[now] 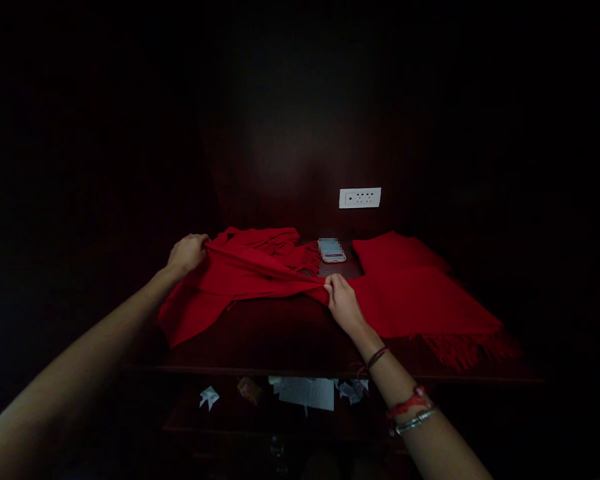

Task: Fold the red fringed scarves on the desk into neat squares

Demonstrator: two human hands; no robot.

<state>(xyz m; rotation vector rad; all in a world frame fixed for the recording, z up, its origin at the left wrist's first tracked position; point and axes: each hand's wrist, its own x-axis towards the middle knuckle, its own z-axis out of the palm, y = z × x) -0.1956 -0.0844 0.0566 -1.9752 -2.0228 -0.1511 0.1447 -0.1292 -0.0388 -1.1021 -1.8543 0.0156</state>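
Note:
A red fringed scarf [240, 277] lies bunched across the left half of a dark wooden table [280, 333]. My left hand [186, 254] grips its far left edge, and my right hand [343, 301] pinches the same scarf near the table's middle. The cloth is stretched taut between the two hands. A second red scarf [420, 293] lies spread flat on the right, its fringe hanging near the front right edge. My right wrist wears several bracelets.
A phone [331, 250] lies at the back of the table between the scarves. A white wall socket [360, 198] sits on the dark wall behind. Crumpled papers [305, 392] lie on a lower shelf under the table. The surroundings are very dark.

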